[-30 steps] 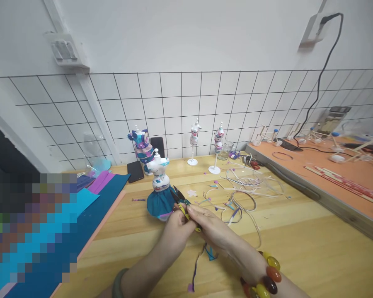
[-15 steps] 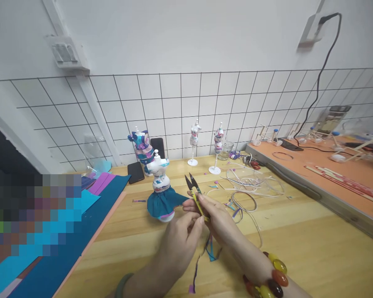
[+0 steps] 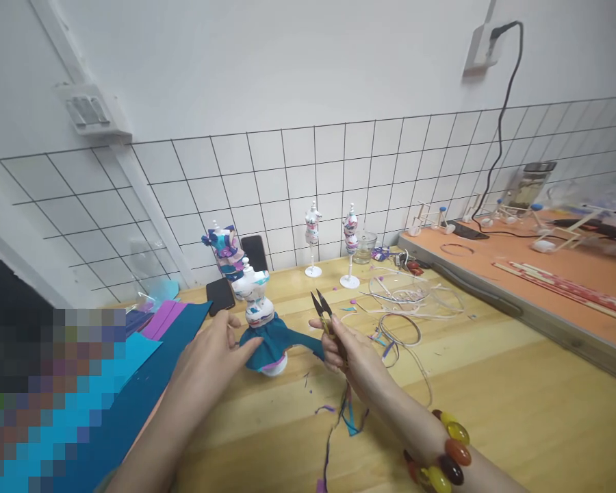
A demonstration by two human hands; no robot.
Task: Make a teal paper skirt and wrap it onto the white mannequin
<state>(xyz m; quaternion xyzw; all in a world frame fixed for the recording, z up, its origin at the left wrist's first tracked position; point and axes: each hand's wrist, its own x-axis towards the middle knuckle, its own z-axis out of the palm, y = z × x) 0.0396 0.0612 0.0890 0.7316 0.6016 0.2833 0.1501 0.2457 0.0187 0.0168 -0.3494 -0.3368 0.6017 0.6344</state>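
Note:
A small white mannequin with patterned wrapping wears a teal skirt and stands on the wooden table. My left hand reaches to the skirt's left side, fingers stretched out and touching the fabric. My right hand is closed round yellow-handled thread snips, blades open and pointing up, just right of the skirt. A teal strip of the skirt trails toward my right hand. A beaded bracelet sits on my right wrist.
Blue, teal and purple sheets lie at the left. More dressed mannequins and two phones stand by the tiled wall. Loose strips and loops litter the right. An orange bench with stick models lies beyond. Cut scraps lie near my wrist.
My left hand let go near the snips and moved left to the skirt. My right hand stayed raised with the snips. The view shifted slightly left.

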